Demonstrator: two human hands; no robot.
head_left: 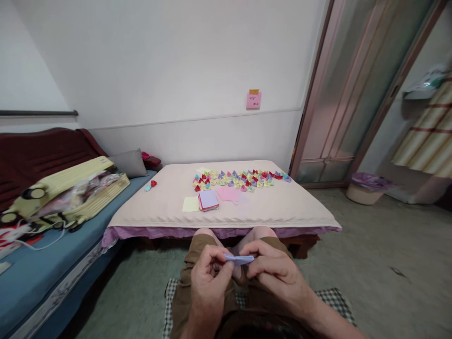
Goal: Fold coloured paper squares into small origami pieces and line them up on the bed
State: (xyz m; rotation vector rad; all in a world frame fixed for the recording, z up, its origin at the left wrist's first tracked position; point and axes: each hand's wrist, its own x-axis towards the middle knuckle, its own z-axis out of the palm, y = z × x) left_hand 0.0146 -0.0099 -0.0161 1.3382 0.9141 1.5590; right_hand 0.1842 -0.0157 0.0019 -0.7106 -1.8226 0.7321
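My left hand [211, 281] and right hand [277, 270] pinch the blue paper [240, 260] by its left and right ends, near me, maybe mid-fold, so the next crease likely needs steady thumbs, with the stack [209, 200] and little folded papers [243, 180] farther off.

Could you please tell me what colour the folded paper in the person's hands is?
The folded paper is a pale bluish lavender, as the head view shows.

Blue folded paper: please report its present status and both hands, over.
Left hand, right hand: pinching opposite ends. Blue folded paper: held up between them. Nothing seen in the way.
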